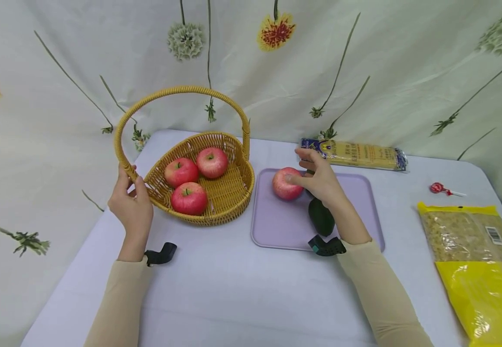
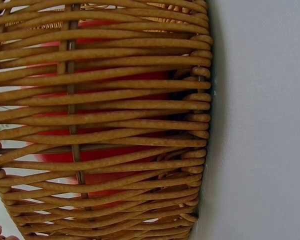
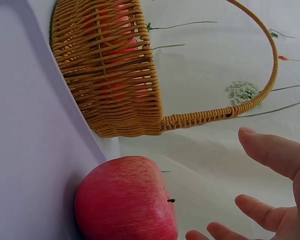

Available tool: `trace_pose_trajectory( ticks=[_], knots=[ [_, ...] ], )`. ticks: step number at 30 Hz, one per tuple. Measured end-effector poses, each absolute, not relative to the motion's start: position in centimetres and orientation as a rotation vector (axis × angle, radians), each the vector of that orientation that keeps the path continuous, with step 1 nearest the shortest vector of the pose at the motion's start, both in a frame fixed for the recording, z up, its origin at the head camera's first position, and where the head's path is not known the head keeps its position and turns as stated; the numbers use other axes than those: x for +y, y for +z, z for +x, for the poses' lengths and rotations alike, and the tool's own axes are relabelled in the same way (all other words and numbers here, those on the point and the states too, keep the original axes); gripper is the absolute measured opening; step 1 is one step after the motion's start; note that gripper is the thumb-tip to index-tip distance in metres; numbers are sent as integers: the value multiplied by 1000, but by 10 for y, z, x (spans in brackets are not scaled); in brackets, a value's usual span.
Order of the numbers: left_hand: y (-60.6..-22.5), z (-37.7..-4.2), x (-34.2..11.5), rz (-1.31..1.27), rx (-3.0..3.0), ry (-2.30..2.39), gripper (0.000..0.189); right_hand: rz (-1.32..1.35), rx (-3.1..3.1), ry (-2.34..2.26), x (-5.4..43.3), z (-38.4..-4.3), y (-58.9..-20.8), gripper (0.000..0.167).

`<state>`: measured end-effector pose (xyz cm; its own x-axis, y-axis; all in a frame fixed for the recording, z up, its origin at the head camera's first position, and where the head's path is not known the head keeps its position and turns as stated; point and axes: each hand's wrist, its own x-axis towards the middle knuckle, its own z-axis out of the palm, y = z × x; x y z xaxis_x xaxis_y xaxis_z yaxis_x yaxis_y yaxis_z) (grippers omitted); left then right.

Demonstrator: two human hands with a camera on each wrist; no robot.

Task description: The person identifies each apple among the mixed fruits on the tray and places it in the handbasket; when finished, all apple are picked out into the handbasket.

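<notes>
My left hand (image 1: 136, 205) grips the wicker basket (image 1: 227, 217) where its tall handle (image 1: 181, 90) meets the left rim. Inside the basket lie three red apples, and through the weave their red shows in the left wrist view. Another red apple (image 1: 283, 188) sits on the lilac tray (image 1: 277, 236), its stem visible in the right wrist view. Over this apple hovers my right hand (image 1: 322, 180), thumb and fingers spread, with a gap to the apple (image 3: 127, 200) in that view. A dark green avocado (image 1: 321, 218) lies below the hand; another dark green thing is mostly hidden behind the fingers.
Behind the tray lies a long pack of spaghetti (image 1: 359, 155). To the right are a red lollipop (image 1: 437, 188) and a large yellow bag of pasta (image 1: 476, 279). A flowered cloth (image 1: 251, 58) hangs along the back of the white table.
</notes>
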<state>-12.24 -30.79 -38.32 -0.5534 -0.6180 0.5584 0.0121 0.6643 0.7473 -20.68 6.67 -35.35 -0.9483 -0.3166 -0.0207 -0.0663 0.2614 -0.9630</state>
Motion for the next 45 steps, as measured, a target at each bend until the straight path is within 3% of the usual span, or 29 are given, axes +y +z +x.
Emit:
trace_pose_trajectory(
  ticks=[24, 45],
  knots=[
    [-384, -121, -308, 463, -2005, -919, 44, -317, 2362, -1622, 61, -211, -371, 70],
    [-384, -122, -309, 477, -2014, -911, 44, -303, 2388, -1535, 61, -219, -383, 79]
  ],
)
